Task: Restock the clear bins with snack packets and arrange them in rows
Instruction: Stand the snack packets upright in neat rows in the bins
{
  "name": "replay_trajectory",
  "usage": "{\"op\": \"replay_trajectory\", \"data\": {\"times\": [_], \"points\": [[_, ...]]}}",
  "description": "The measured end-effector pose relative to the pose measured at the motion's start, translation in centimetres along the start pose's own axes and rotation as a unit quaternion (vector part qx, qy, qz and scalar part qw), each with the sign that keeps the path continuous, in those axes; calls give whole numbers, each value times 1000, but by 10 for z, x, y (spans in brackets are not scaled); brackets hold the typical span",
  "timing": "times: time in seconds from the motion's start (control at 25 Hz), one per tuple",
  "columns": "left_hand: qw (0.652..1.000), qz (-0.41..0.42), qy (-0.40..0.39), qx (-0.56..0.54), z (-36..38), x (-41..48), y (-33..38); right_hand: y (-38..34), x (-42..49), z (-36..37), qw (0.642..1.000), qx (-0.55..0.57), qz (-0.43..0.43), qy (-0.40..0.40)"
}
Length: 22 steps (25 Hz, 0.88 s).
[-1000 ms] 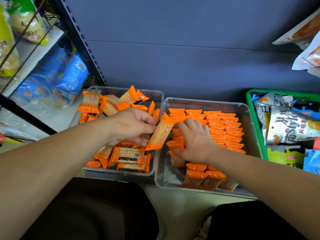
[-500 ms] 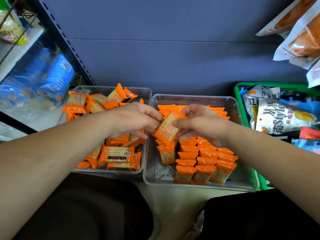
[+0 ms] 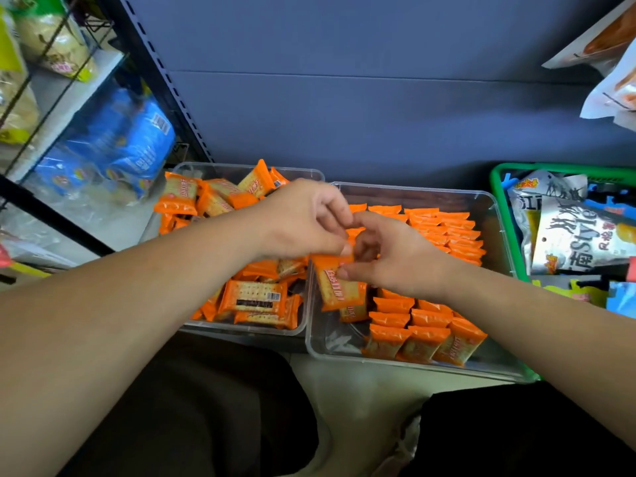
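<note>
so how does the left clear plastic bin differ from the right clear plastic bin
The left clear plastic bin holds orange cracker packets heaped at all angles, some lying flat; the right clear plastic bin has neat rows of them standing on edge. The left hand and right hand pinch one held packet over the right bin, none over the left bin. Both bins are clear, rectangular and hold the same orange packets.

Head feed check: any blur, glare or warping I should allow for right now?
Head view: even light, no hard shadows; wide-angle stretch swells the forearms and tilts the shelf post; left hand, right hand and the packet they pinch look slightly soft; blue bags are hazy behind sheen.
</note>
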<state>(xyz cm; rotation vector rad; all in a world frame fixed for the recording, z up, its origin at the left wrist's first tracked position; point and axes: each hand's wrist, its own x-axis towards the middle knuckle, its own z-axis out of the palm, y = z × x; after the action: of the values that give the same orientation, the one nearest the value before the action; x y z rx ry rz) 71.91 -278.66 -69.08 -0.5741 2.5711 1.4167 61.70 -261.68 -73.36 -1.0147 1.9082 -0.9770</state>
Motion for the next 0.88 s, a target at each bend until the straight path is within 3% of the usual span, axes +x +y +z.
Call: {"op": "replay_trajectory", "data": {"times": [0.04, 0.12, 0.24, 0.32, 0.4, 0.6, 0.68, 0.76, 0.88], "points": [[999, 1, 31, -25, -3, -2, -5, 5, 1, 5, 1000, -30, 2, -2], [995, -2, 57, 79, -16, -4, -23, 15, 1, 13, 989, -144, 0, -17], [943, -118, -103, 293, -22, -18, -65, 28, 1, 26, 960, -276, 16, -44], [911, -153, -184, 336, -20, -25, -89, 36, 4, 33, 924, -377, 29, -62], [895, -148, -202, 370, -15, -29, -100, 42, 6, 38, 882, -464, 34, -69], [876, -106, -155, 445, -8, -30, -109, 37, 8, 49, 846, -528, 58, -42], [860, -116, -178, 463, -7, -32, -108, 35, 9, 53, 836, -545, 55, -39], [849, -123, -196, 474, -5, -33, -109, 35, 9, 52, 838, -540, 59, -40], [880, -151, -194, 406, -7, -33, -111, 25, 12, 47, 866, -494, 63, -48]]}}
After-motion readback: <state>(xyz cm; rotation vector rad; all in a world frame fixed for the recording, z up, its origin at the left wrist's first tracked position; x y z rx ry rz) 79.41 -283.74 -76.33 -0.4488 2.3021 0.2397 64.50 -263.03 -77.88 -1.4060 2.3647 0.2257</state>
